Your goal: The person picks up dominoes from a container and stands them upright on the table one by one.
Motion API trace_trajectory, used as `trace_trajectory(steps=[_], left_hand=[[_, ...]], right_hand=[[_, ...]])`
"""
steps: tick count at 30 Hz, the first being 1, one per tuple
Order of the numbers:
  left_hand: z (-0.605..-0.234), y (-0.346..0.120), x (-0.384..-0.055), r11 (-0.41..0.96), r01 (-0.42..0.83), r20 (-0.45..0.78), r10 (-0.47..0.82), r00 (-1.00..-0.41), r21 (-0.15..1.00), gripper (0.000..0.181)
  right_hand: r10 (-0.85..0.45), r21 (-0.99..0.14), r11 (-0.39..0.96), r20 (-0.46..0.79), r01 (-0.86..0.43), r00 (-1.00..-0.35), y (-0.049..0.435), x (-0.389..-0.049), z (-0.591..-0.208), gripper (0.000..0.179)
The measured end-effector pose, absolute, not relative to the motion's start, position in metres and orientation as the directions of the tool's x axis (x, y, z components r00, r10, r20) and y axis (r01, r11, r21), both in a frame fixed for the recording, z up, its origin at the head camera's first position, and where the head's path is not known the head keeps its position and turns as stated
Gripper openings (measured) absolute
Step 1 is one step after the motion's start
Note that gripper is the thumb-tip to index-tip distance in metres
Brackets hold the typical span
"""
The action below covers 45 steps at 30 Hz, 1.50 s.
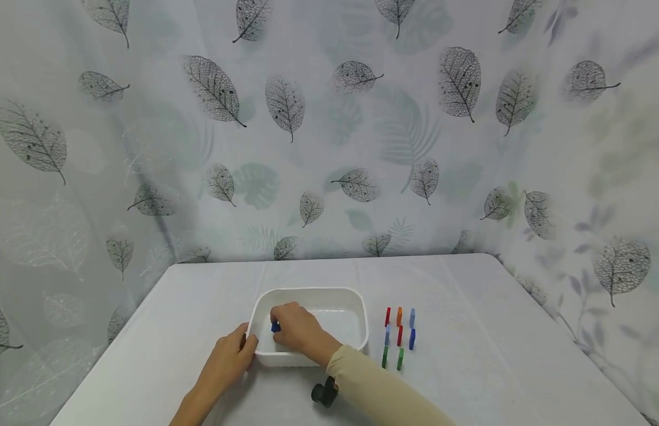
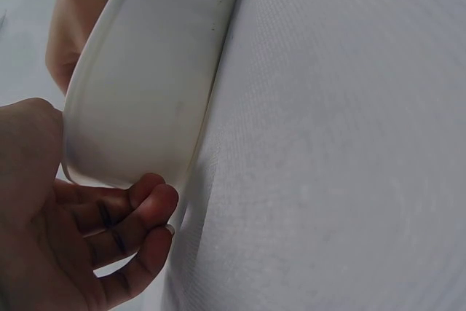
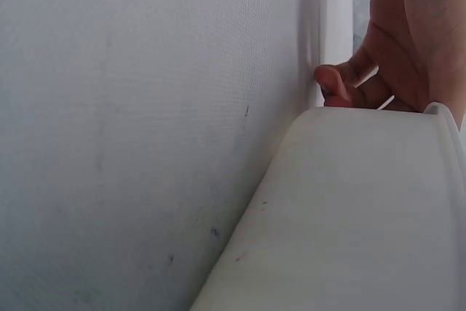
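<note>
A white rectangular tray (image 1: 308,359) stands on the white-covered table. My left hand (image 1: 229,357) grips its left end in the head view, thumb by the rim. In the left wrist view, the fingers (image 2: 149,213) of that hand curl at the tray's outer wall (image 2: 145,78). My right hand (image 1: 298,328) reaches over the near side into the tray and pinches a small dark blue block (image 1: 276,326) close over the tray's floor. Most of that block is hidden by the fingers. The right wrist view shows the tray's outside wall (image 3: 364,202).
Right of the tray, small blocks stand in short rows: red (image 1: 388,316), orange (image 1: 399,316), light blue (image 1: 412,318), dark blue (image 1: 412,339) and green (image 1: 401,358) among them. A black wrist camera (image 1: 324,393) hangs under the right sleeve. A leaf-patterned curtain (image 1: 329,148) rises behind the table.
</note>
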<state>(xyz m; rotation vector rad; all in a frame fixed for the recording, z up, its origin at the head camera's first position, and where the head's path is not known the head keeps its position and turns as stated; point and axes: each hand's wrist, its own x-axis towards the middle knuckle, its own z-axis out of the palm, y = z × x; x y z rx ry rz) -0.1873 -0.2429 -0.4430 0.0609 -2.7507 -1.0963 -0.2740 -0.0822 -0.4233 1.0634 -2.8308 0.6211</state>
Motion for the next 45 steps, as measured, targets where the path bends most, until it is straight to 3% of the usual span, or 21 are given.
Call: trace_trajectory(steps=[12,29,45], left_hand=[[-0.443,-0.243,-0.187,0.716,0.023,0.14,-0.105,-0.985,0.698,0.032],[-0.443,-0.244,-0.188,0.714,0.034,0.151,-0.1,-0.983,0.699,0.013],[-0.444,-0.243,-0.188,0.712,0.028,0.15,-0.109,-0.983,0.702,0.017]], right_hand=[[-0.595,-0.418,0.649,0.241,-0.636,-0.766,-0.074,-0.271,-0.417,0.017],[-0.568,-0.513,0.566,0.325,-0.645,-0.756,-0.052,-0.267,-0.406,0.02],[-0.539,-0.598,0.453,0.407,-0.661,-0.737,-0.014,-0.262,-0.39,0.017]])
